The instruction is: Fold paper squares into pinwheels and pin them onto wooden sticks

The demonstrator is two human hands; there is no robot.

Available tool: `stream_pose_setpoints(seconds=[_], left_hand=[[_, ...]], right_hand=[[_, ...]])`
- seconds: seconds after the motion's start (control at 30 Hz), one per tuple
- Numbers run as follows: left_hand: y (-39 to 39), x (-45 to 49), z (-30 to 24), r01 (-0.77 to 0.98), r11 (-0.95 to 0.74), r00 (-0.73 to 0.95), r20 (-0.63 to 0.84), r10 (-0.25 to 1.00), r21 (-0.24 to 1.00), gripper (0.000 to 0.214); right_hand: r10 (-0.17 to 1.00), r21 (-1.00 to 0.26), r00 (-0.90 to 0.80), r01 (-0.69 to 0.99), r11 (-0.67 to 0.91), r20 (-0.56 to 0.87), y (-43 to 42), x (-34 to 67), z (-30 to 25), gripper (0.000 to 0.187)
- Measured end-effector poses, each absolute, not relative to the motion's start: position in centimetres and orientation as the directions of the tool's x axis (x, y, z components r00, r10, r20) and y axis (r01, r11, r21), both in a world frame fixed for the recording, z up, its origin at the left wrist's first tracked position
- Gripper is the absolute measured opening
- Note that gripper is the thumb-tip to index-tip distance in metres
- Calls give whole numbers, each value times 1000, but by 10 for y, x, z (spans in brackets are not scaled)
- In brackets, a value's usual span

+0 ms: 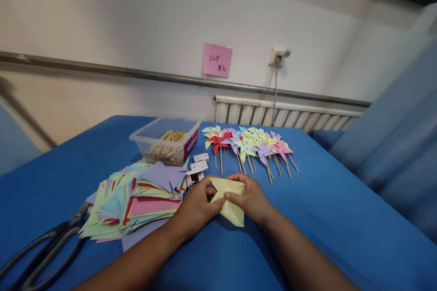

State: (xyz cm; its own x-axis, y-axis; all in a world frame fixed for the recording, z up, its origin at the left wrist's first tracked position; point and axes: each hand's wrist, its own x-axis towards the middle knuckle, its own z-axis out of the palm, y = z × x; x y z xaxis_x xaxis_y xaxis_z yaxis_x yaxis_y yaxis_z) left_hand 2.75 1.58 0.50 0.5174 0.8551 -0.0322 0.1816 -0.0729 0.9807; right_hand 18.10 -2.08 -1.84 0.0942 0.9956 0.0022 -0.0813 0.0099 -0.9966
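My left hand (196,204) and my right hand (251,198) meet at the middle of the blue table, both pinching a folded yellow paper square (230,202). Some of its corners are bent toward the centre. The left fingers press near the paper's middle; the right fingers hold its right side. A spread pile of cut coloured paper squares (136,200) lies just left of my left hand. A row of finished paper pinwheels on wooden sticks (249,145) lies beyond my hands.
A clear plastic tub of wooden sticks (167,141) stands behind the paper pile, with small white boxes (200,163) beside it. Large black scissors (44,250) lie at the front left. A wall with a pink note (217,60) and a radiator (287,116) backs the blue table (324,209).
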Motion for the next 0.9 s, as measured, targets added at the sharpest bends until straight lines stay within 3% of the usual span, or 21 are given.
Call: stream_pose_setpoints(seconds=[0.1,0.23,0.33,0.43,0.53,0.9], left_hand=[[18,29,0,146,22,416,-82,905,989,40],[15,34,-3,-152,308,333,-245,911,939,43],[8,39,-3,-349,450,406,-300,863,822,33],[3,44,-4,-401,544,473,-342,812,737,21],[1,46,-6,-407,566,482,-357,800,717,14],[7,44,-4,-343,480,447,-309,839,808,29]], right_hand=[[972,-982,236,-183,43,-2,-18,171,-21,33],[923,-951,385,-290,113,-8,-15,159,-24,38],[875,-957,484,-257,137,-5,-14,157,-26,39],[828,-959,560,-233,163,5,-14,157,-25,41],[831,-955,555,-239,176,14,-14,155,-26,41],[904,-941,427,-310,137,-9,-16,154,-29,39]])
